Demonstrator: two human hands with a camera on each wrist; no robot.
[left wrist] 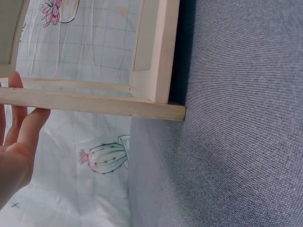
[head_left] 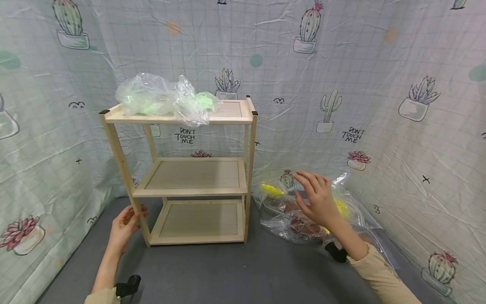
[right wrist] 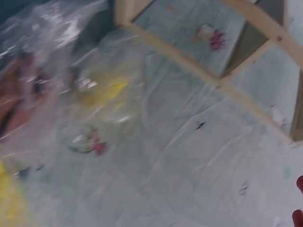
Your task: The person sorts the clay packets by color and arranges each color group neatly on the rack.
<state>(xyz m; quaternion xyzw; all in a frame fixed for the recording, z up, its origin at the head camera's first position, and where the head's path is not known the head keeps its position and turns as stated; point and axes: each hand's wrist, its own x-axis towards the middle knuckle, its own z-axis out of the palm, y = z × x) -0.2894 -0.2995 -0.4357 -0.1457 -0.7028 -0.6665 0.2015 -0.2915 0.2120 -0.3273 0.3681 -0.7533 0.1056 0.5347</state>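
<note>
A three-tier light wooden shelf rack point(head_left: 190, 193) stands upright on the grey cloth surface. Its front left leg point(left wrist: 109, 103) is gripped low down by my left hand point(head_left: 123, 223), with fingers on both sides of the wood. Over to the right, my right hand point(head_left: 317, 200) is raised with relaxed, spread fingers and holds nothing. It overlaps some clear plastic bags point(head_left: 279, 230) in the head view, which contain brown and yellow things. Only two of its fingertips point(right wrist: 299, 218) show at the edge of the right wrist view.
On the rack's top tier lies a crumpled clear bag point(head_left: 148, 93) with pale green things inside, partly hanging over the front rail. A cactus-print cloth point(head_left: 277, 135) surrounds the area behind and at both sides. Black straps point(head_left: 128, 286) sit at both wrists.
</note>
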